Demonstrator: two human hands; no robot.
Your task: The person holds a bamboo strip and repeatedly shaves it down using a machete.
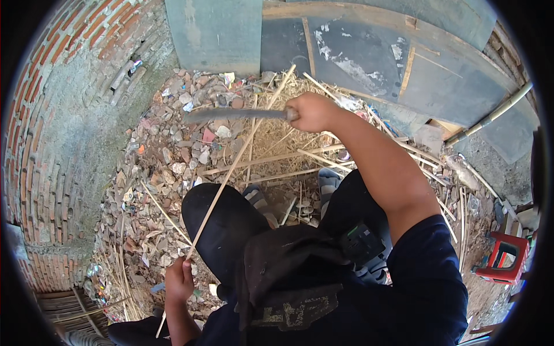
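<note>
A long, thin bamboo strip (226,180) slants across my left knee, from low at the left up to the far middle. My left hand (179,280) is closed round its lower part, the thumb lying along it. My right hand (311,112) grips the handle of a machete (238,115), arm stretched forward. The blade points left and crosses the strip's upper part; whether it touches the strip I cannot tell. Beneath, more bamboo strips (277,157) lie crosswise in front of my feet, over a pile of pale shavings (288,138).
Broken stone and rubble (173,167) cover the ground at the left, below a worn brick wall (34,144). Dark panels (358,52) stand along the far side. A bamboo pole (490,115) leans at the far right. A red plastic stool (505,258) lies at the right.
</note>
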